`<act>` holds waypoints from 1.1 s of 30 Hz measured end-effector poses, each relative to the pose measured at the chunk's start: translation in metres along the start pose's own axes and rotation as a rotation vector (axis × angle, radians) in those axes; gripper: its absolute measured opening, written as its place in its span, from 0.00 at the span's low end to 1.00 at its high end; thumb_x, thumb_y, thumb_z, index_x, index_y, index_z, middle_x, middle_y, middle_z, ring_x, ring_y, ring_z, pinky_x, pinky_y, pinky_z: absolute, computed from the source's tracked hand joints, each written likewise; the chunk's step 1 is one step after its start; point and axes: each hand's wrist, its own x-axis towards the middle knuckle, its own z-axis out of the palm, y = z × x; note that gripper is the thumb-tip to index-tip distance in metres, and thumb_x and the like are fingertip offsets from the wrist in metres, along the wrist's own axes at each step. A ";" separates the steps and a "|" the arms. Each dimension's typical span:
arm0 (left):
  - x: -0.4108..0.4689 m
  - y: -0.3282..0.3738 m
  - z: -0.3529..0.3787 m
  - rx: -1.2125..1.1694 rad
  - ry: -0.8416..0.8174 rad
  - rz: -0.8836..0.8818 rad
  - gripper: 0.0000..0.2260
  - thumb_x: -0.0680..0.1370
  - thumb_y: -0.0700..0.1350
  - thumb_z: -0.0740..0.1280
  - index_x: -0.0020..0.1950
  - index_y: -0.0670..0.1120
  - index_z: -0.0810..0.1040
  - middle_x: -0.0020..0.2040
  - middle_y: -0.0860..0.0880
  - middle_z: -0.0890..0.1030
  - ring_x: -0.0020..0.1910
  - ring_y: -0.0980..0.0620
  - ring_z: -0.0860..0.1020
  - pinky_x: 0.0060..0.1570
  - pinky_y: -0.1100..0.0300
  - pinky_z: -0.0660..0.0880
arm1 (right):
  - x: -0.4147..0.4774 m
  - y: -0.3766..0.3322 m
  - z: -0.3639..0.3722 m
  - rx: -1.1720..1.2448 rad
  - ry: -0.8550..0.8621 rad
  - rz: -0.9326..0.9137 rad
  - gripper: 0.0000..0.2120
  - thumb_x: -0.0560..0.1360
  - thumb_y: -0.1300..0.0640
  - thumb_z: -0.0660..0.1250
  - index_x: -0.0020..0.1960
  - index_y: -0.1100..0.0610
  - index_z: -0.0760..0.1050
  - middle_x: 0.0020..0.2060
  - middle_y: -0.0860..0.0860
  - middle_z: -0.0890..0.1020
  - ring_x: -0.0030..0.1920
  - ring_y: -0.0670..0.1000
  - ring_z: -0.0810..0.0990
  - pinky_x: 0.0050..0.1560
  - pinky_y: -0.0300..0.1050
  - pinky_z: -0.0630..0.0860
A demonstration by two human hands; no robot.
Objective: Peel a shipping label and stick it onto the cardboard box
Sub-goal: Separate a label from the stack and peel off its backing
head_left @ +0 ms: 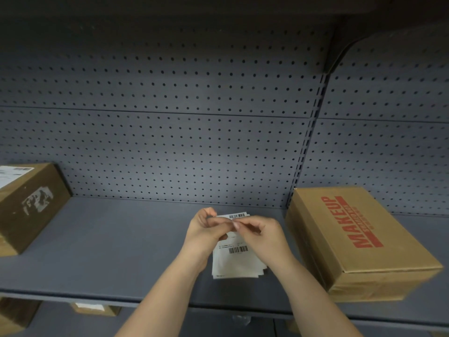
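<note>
We see both hands raised together above the middle of the shelf. The left hand point(206, 229) curls its fingers round the left edge of a stack of label sheets point(237, 260), thumb on top, closed on the paper. The right hand point(263, 233) meets it from the right, forefinger and thumb pressed together at a point near the upper middle of the top sheet (we cannot tell whether they grip a peeled corner or only the sheet edge; the spot is small and partly covered). The sheets are white, fanned slightly at the lower corner, with one barcode showing at the top and another lower down. The lower end of the stack hangs toward the shelf point(109, 251); whether it touches the surface we cannot tell.

To the right, well apart from the hands, a cardboard box point(364, 242) lies flat on the shelf, closed, with "MAKEUP" printed in red along its top. Its near end reaches the shelf's front edge.

At the far left a second brown box point(29, 205) sits on the shelf, a white label on its top and a torn pale patch on its side. Behind everything runs a grey pegboard wall point(170, 117). Below the shelf, parts of other cartons point(96, 308) show (only fragments).
</note>
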 end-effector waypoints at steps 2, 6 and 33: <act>-0.002 0.002 0.002 0.036 -0.014 0.067 0.20 0.69 0.28 0.70 0.47 0.44 0.62 0.31 0.48 0.84 0.29 0.57 0.76 0.28 0.68 0.70 | 0.002 -0.005 -0.001 0.074 0.008 0.047 0.04 0.72 0.61 0.72 0.43 0.53 0.84 0.37 0.49 0.86 0.40 0.45 0.84 0.42 0.38 0.78; -0.007 0.005 0.008 -0.011 -0.040 0.178 0.22 0.70 0.24 0.67 0.44 0.45 0.59 0.30 0.45 0.83 0.28 0.55 0.79 0.30 0.69 0.73 | 0.003 -0.011 -0.006 0.164 -0.003 0.107 0.04 0.72 0.63 0.71 0.41 0.58 0.84 0.31 0.46 0.85 0.31 0.43 0.82 0.36 0.32 0.74; 0.038 -0.022 -0.023 0.825 0.231 -0.052 0.14 0.70 0.39 0.68 0.47 0.46 0.63 0.36 0.48 0.74 0.32 0.50 0.71 0.30 0.57 0.67 | -0.005 -0.055 -0.066 -0.678 0.643 -0.204 0.09 0.65 0.70 0.72 0.32 0.62 0.75 0.20 0.58 0.77 0.19 0.57 0.75 0.18 0.44 0.73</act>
